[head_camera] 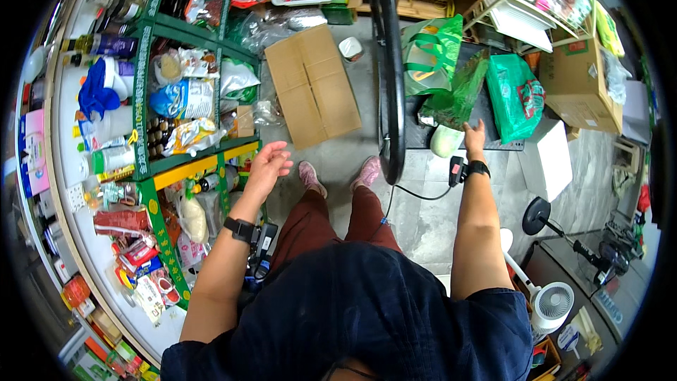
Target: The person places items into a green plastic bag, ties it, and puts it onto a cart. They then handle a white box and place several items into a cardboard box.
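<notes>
My right hand [474,140] reaches over the near edge of a black platform trolley [494,144] with its fingers apart. Just left of it is a pale green vegetable [445,141], its kind unclear. The fingertips are near a green plastic bag [465,90] with dark contents; I cannot tell whether they touch it. A green and white carrier bag [431,55] and a teal plastic bag [515,98] also rest on the trolley. My left hand [270,166] hangs empty beside the shelving, fingers loosely curled and apart.
The trolley's upright black handle [389,69] rises between my hands. A flat cardboard carton [314,87] and a small tub [350,49] are on the floor ahead. Packed green shelving [151,137] lines the left. A white box [547,161] and a white fan [552,301] stand right.
</notes>
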A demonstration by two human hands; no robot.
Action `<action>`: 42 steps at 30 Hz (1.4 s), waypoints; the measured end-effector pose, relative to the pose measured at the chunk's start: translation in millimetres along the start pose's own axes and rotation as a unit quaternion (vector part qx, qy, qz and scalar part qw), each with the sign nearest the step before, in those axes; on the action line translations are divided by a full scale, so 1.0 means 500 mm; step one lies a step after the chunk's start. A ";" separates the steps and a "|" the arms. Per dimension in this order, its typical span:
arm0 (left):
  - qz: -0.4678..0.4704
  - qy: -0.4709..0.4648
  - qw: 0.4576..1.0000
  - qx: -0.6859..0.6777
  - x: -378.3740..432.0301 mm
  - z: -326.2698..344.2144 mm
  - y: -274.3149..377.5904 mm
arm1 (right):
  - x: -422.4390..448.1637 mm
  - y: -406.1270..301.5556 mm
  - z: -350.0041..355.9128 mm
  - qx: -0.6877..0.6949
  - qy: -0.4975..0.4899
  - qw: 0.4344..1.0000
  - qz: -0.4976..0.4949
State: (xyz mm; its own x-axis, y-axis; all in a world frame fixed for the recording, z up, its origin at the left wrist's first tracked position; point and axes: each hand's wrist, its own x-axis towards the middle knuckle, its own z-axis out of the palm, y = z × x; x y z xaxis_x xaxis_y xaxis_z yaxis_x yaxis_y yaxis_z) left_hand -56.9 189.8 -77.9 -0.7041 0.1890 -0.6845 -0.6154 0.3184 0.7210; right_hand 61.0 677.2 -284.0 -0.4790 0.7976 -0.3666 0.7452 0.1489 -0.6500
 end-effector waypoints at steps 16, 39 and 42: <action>-0.126 0.008 0.991 -0.049 0.092 -0.141 -0.242 | -0.484 0.052 0.114 0.112 -0.352 0.861 0.349; -0.175 -0.005 0.982 -0.075 0.321 -0.192 -0.582 | -0.271 -0.120 0.919 -0.558 -0.259 0.670 -0.416; -0.136 -0.006 0.990 -0.042 0.369 -0.175 -0.578 | -0.260 -0.122 0.922 -0.569 -0.251 0.652 -0.433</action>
State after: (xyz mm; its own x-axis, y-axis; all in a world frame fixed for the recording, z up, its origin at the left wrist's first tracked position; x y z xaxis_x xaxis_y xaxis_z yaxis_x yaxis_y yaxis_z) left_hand -39.7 51.2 -403.1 -0.5045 0.1185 -0.8552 -0.8093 0.2803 0.5163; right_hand -136.0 295.1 -503.7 -0.8278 -0.1237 -0.5472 -0.1811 0.9821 0.0520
